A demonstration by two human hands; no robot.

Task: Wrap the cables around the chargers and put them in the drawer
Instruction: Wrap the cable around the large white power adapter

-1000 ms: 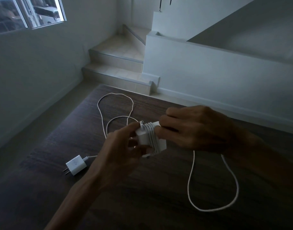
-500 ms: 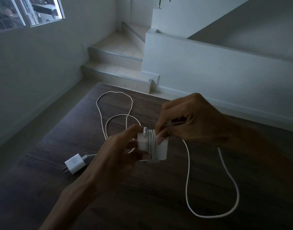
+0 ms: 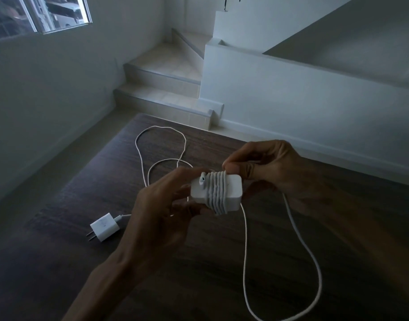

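- Large white charger (image 3: 216, 192): held in the air above the dark wood table (image 3: 60, 228), between both hands, several turns of cable already wound round its middle.
- Left hand (image 3: 161, 212): fingers (image 3: 187, 176) closed on the charger's left end, thumb side on top, remaining fingers underneath.
- Right hand (image 3: 270, 167): fingers pinched together on the cable at the upper right corner of the charger, laying on the newest turn.
- Loose cable (image 3: 245, 251): hangs from the winding, falls to the table in a long loop at lower right and rises again toward the right hand.
- Small charger (image 3: 104, 227): flat on the table at left, prongs toward the near-left, well apart from the hands; its thin cable (image 3: 161, 140) lies in loose loops behind, not yet wound.
- Drawer: not in view.
- Handling, judged: large charger a rigid, smooth block, light enough for one hand, likely slippery on bare plastic faces; best gripped by the two ends clear of the winding.
- Cable judged soft and springy, prone to uncoil if tension drops; best pinched close to the block and kept taut.
- Cable exit by the left end judged the weak point; sharp bends there to be avoided.
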